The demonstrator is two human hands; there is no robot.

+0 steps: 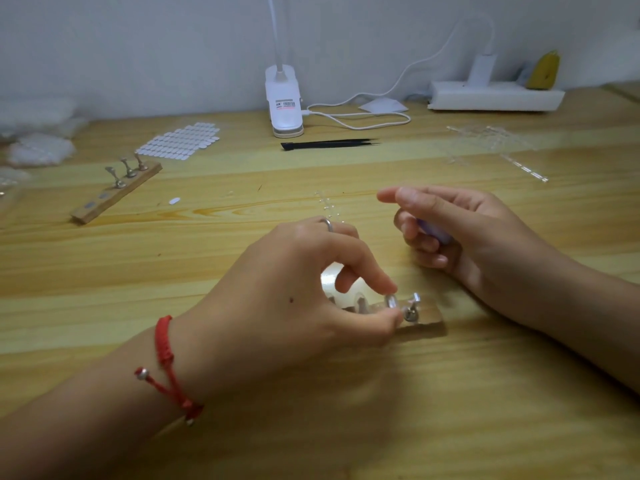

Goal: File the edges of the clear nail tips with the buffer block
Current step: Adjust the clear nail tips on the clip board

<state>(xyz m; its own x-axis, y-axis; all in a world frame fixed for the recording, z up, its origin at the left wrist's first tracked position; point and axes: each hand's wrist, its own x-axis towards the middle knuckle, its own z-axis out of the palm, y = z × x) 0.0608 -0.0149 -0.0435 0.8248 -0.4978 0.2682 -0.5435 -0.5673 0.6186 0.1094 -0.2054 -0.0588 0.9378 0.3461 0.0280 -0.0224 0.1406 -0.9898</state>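
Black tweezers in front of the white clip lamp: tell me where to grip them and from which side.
Probably best: pinch the black pointed tweezers at mid-length from above, thumb on the near edge, finger on the far. They lie flat on the wooden table, running left to right, sharp tips at the right end.

Wooden stand (424,323): mostly hidden under left hand (294,289).
Metal peg (392,302) on the stand: half covered by pinching fingertips (388,288).
Lilac object (434,233) beyond the stand: mostly enclosed in right hand (460,230), perhaps the buffer block.
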